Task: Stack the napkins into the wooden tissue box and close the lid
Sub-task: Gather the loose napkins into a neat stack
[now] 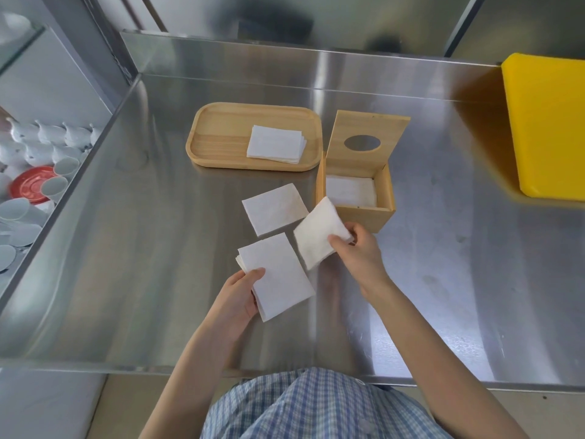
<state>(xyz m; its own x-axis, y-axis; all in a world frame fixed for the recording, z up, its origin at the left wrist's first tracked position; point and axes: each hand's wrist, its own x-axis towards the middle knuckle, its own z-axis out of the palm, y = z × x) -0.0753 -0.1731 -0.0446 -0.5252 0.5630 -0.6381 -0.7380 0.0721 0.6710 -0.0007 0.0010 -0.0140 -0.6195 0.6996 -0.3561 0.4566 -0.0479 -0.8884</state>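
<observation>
The wooden tissue box (384, 213) stands on the steel table with its lid (367, 134) swung up and back; white napkins (349, 191) lie inside. My left hand (237, 296) holds a small stack of napkins (278, 274) above the table. My right hand (357, 251) pinches a single napkin (316, 239) just in front of the box's near left corner. One loose napkin (273, 209) lies flat on the table left of the box. Another stack of napkins (275, 144) rests on a wooden tray (218, 137) behind it.
A yellow cutting board (547, 122) lies at the right edge of the steel table (142, 248). Left of the table, a lower bin holds several white cups, dishes (47, 144) and a red plate (30, 185). A raised steel backsplash runs along the far side.
</observation>
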